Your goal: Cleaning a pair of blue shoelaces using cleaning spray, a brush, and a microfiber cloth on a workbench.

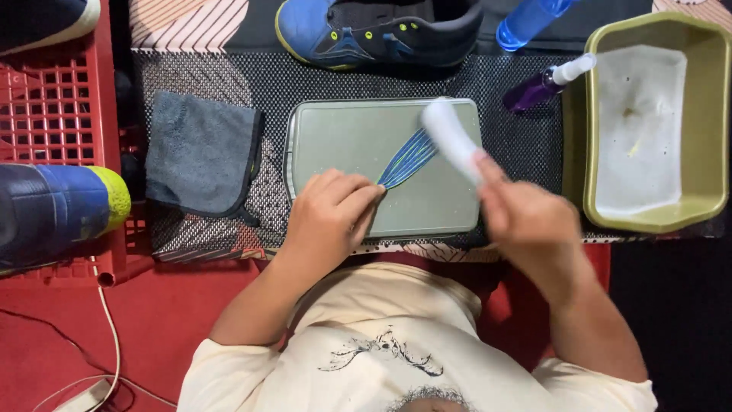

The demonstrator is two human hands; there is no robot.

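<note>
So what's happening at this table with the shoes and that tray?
A person is pinning a bundle of blue and yellow shoelaces onto a grey tray with the left hand. The right hand holds a blurred white brush-like tool over them. A blue shoe, grey cloth, spray bottles and an olive basin sit around.

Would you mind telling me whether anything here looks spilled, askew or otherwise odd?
Nothing looks spilled or damaged. The purple spray bottle lies on its side beside the green basin. The left hand pins blue laces on the tray; the right hand holds a blurred white brush.
</note>
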